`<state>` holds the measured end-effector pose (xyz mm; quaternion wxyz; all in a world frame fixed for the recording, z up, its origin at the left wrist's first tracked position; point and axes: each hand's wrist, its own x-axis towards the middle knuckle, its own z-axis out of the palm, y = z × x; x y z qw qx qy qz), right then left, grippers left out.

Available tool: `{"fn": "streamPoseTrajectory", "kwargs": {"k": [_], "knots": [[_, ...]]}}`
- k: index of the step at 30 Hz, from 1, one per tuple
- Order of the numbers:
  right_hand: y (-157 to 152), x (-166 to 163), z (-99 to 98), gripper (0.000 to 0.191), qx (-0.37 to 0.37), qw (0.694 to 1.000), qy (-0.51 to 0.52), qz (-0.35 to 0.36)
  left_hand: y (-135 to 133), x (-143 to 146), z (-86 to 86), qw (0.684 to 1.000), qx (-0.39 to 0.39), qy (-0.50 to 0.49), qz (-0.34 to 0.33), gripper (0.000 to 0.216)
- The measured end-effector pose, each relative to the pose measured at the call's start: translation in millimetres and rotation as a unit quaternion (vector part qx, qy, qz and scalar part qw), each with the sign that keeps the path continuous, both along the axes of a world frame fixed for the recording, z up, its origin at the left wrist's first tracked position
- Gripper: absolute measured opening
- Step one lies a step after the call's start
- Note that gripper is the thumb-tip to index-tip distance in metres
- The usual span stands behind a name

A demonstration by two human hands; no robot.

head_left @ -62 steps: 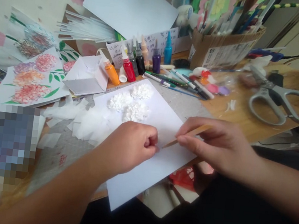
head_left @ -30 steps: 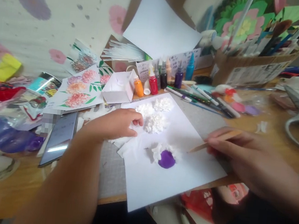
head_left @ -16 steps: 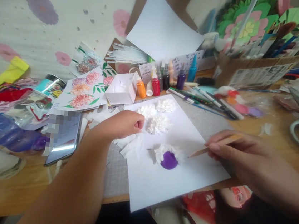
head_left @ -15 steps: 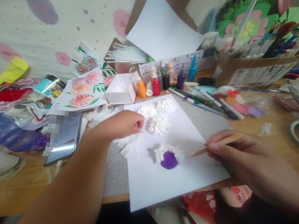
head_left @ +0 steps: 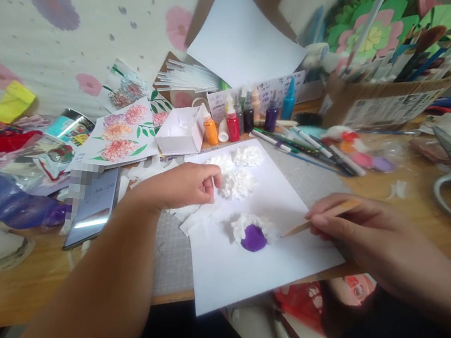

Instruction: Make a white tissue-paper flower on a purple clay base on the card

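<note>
Ruffled white flower (head_left: 238, 229) lies on a white sheet (head_left: 261, 281) near the counter's (head_left: 412, 209) front edge. Judged part done: ruffles line the far side; purple disc (head_left: 254, 239) remains bare nearer. Three fuller clusters (head_left: 237, 185) lie beyond. Right hand (head_left: 342, 220): fingers clamped on pointed wooden stick (head_left: 297, 229). Left hand (head_left: 185, 183): fingers curled; cannot tell whether gripping.

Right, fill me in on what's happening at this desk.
A person's right hand holds a wooden stick, its tip just beside a purple disc partly ringed with white ruffles. The disc lies on a white sheet, with three white ruffled clusters farther up the same sheet. The left hand is next to those clusters, fingers curled; whether it holds anything can't be told. Small paint bottles stand behind the sheet.
</note>
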<state>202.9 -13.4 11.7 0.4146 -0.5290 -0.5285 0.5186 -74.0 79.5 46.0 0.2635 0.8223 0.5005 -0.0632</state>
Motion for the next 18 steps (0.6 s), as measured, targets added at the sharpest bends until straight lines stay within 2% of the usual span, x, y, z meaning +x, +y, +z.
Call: {"fn": "streamPoseTrajectory", "kwargs": {"k": [4, 11, 14, 18], "knots": [[0, 0, 0.8, 0.025, -0.005, 1.0, -0.001, 0.009, 0, 4, -2.6, 0.999, -0.017, -0.005, -0.027, 0.019], [1, -2, -2.1, 0.024, 0.025, 1.0, -0.016, 0.011, -2, 14, -14.1, 0.99, 0.016, -0.011, -0.136, 0.016], [0, -3, -3.2, 0.023, 0.031, 0.999, -0.017, 0.01, -4, 16, -15.1, 0.988, 0.025, -0.002, -0.151, 0.005], [-1, -1, -5.1, 0.018, 0.025, 1.0, 0.003, 0.011, -6, 13, -5.1, 0.989, 0.052, -0.02, -0.137, 0.008]]}}
